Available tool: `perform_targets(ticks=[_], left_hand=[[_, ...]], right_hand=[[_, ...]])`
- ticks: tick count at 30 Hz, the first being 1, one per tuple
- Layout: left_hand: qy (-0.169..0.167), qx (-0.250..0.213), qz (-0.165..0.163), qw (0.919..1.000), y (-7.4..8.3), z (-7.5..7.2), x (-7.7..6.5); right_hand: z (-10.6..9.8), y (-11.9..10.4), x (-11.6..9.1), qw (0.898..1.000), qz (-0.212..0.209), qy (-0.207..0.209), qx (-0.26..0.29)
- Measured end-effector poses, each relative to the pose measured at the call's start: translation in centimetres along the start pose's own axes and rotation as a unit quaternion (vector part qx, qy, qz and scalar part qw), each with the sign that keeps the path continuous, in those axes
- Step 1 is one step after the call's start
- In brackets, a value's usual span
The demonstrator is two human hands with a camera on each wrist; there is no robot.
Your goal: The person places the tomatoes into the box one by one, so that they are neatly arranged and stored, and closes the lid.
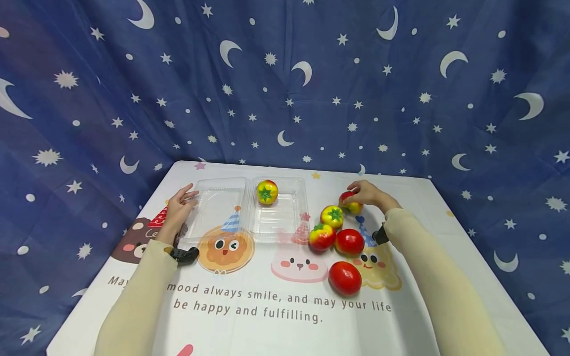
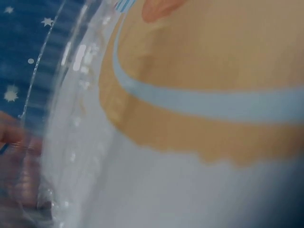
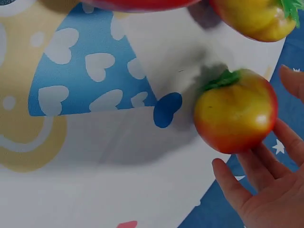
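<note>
A yellow-and-red fruit (image 1: 356, 208) with a green calyx sits at the far right of the desk (image 1: 249, 338), within reach of the right hand (image 1: 366, 193). The right wrist view shows that hand open, its fingers spread along the fruit's far side; some fingertips appear to touch it, and the digit on the far right of that view stands apart from it.

Just to the left and nearer lies a loose group of fruit: a yellow one (image 1: 332, 216) with a star-shaped green top facing up, a red-and-yellow one (image 1: 322, 237) nearer and slightly left of it, and a glossy red one (image 1: 349, 242) beside them. A second red one (image 1: 345, 278) rests nearest, a little apart from the others.

Left of the group, a clear plastic container lies spread open in two halves side by side. Its right half (image 1: 278, 220) holds one yellow-and-red fruit (image 1: 267, 192) in the far left corner, green star upward. Its left half (image 1: 218, 205) has the left hand (image 1: 178, 207) at its left edge; that hand is open, its fingers loosely extended at the rim. The left wrist view shows some of the fingers blurred through the plastic.

Both arms wear cream sleeves (image 1: 138, 296), with black devices (image 1: 184, 254) at the wrists. Cartoon faces and lettering (image 1: 249, 311) decorate the white desk surface. Beyond it hangs a dark blue curtain (image 1: 320, 113) with white moons and stars.
</note>
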State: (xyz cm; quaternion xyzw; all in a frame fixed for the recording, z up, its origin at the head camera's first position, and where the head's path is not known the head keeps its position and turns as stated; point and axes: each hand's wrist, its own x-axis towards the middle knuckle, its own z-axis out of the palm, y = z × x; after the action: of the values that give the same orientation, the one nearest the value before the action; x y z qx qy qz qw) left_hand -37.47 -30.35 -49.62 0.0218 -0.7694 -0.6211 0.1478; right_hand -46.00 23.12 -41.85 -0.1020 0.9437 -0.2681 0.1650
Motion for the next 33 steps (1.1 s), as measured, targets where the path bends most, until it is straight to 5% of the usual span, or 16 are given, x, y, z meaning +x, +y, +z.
perform_targets(ticks=[8,19,33], left_hand=[[-0.004,-0.004,0.003,1.0000,0.1,-0.1,0.0],[0.008,0.022,0.004,0.9997,-3.6,-0.6,1.7],[-0.009,-0.002,-0.002,1.0000,-2.0,-0.9,1.1]], right_hand=[[1.1,0.8,0.8,1.000,-0.016,0.006,-0.002],[1.8,0.8,1.4,0.999,-0.005,0.041,-0.018],[1.1,-2.7,1.7,0.994,-0.041,0.097,-0.020]])
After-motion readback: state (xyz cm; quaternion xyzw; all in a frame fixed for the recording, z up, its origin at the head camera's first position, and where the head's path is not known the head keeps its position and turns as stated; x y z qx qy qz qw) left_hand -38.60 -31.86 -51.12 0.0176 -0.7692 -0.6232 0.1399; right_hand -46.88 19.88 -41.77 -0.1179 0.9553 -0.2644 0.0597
